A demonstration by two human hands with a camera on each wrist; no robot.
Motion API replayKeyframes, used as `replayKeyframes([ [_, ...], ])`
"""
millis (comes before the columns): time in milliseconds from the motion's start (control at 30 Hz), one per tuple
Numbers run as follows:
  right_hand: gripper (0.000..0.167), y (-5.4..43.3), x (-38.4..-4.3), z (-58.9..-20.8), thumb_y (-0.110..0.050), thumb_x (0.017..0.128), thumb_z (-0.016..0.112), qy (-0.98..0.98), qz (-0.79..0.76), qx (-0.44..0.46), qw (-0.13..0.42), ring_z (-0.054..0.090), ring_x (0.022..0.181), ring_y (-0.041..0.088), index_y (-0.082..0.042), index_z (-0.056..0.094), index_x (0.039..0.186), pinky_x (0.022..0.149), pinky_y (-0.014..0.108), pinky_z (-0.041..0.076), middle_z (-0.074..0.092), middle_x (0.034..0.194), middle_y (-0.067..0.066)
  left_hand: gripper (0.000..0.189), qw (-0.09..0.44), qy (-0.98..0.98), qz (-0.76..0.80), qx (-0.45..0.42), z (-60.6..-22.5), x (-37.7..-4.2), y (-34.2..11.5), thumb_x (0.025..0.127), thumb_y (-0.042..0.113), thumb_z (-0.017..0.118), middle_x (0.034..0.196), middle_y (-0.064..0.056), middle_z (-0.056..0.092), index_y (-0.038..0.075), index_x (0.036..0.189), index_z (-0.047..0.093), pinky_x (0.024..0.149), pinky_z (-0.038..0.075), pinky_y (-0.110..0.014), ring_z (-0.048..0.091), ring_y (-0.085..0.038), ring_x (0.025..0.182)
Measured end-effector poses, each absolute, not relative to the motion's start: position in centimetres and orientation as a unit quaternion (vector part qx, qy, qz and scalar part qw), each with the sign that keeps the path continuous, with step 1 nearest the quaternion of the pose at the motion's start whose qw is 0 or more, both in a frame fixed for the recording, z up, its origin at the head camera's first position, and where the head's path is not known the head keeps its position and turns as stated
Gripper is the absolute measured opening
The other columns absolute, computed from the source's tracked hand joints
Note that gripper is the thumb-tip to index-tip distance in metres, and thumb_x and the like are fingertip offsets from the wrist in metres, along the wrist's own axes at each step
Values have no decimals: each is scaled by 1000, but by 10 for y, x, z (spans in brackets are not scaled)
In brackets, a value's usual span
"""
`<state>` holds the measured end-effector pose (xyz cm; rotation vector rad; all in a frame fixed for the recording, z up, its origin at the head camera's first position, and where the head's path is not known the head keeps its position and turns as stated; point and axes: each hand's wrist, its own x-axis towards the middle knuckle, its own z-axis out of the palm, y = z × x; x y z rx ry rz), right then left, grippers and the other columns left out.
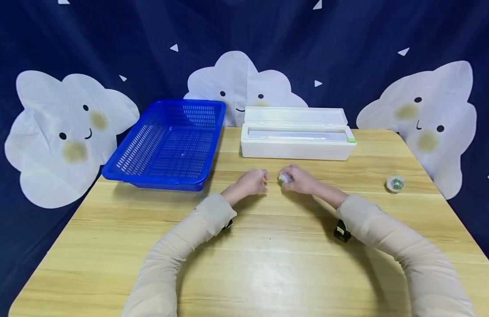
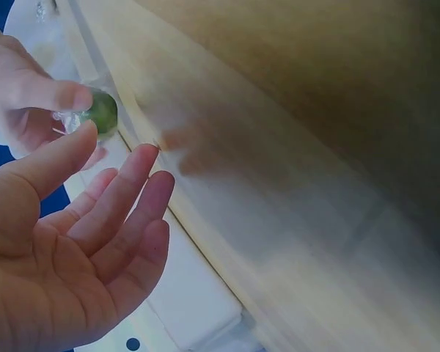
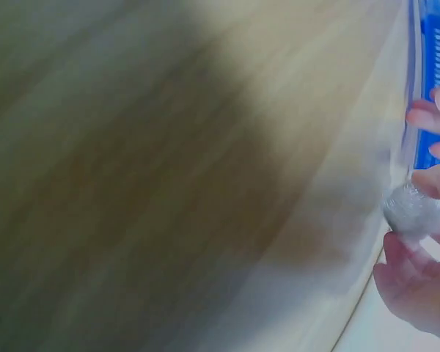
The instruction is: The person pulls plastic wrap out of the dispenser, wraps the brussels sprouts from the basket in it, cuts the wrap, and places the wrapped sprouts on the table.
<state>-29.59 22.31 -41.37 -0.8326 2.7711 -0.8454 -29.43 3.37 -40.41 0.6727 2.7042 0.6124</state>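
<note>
My right hand (image 1: 301,180) pinches a small round green fruit (image 1: 285,178) wrapped in clear film, just above the middle of the table. In the left wrist view the fruit (image 2: 103,116) shows its green side between thumb and fingers; from the right wrist it (image 3: 411,211) looks greyish through the film. My left hand (image 1: 250,182) is a short way to the left, its fingers loosely bent and apart from the fruit. Nothing lies in its palm, as the left hand (image 2: 81,249) shows up close. A second wrapped green piece (image 1: 395,184) rests on the table at the right.
Behind the hands stands a long white box (image 1: 298,150) with its lid (image 1: 296,115) raised and a green tab (image 1: 351,140) at its right end. A blue slotted basket (image 1: 169,179) sits at the back left of the wooden table (image 1: 264,268).
</note>
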Motion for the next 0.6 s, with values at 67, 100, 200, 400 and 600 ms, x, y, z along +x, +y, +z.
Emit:
replayKeyframes([
  [67, 29, 229, -297, -413, -3, 72, 67, 910, -306, -270, 71, 53, 78, 23, 4, 57, 98, 65, 29, 46, 58, 92, 16, 34, 143, 938, 211, 236, -404, -295, 37, 77, 11, 72, 91, -7, 68, 4, 108, 59, 72, 48, -26, 64, -15, 80],
  [100, 28, 232, -297, -413, -3, 73, 66, 907, -313, -272, 75, 53, 78, 23, 4, 56, 99, 66, 30, 46, 59, 91, 15, 34, 143, 938, 209, 238, -404, -295, 39, 78, 10, 71, 92, -7, 68, 4, 109, 59, 73, 48, -26, 64, -15, 81],
  [200, 32, 239, -297, -414, -6, 78, 66, 908, -304, -277, 86, 54, 82, 23, 5, 55, 106, 72, 34, 47, 60, 94, 14, 37, 151, 934, 210, 246, -404, -295, 44, 79, 9, 70, 96, -7, 68, 4, 113, 60, 75, 49, -26, 64, -15, 85],
  [400, 53, 243, -293, -416, -22, 79, 70, 924, -234, -295, 67, 49, 92, 27, 6, 53, 121, 77, 39, 46, 49, 109, 20, 43, 161, 929, 210, 260, -404, -295, 52, 80, 9, 69, 99, -7, 68, 6, 121, 57, 73, 49, -24, 63, -16, 87],
  [600, 61, 247, -294, -417, -21, 74, 75, 925, -214, -314, 15, 52, 77, 21, 12, 51, 120, 67, 31, 50, 53, 96, 17, 45, 151, 927, 225, 260, -401, -296, 48, 81, 11, 68, 102, -9, 67, 7, 124, 54, 78, 50, -28, 64, -17, 91],
])
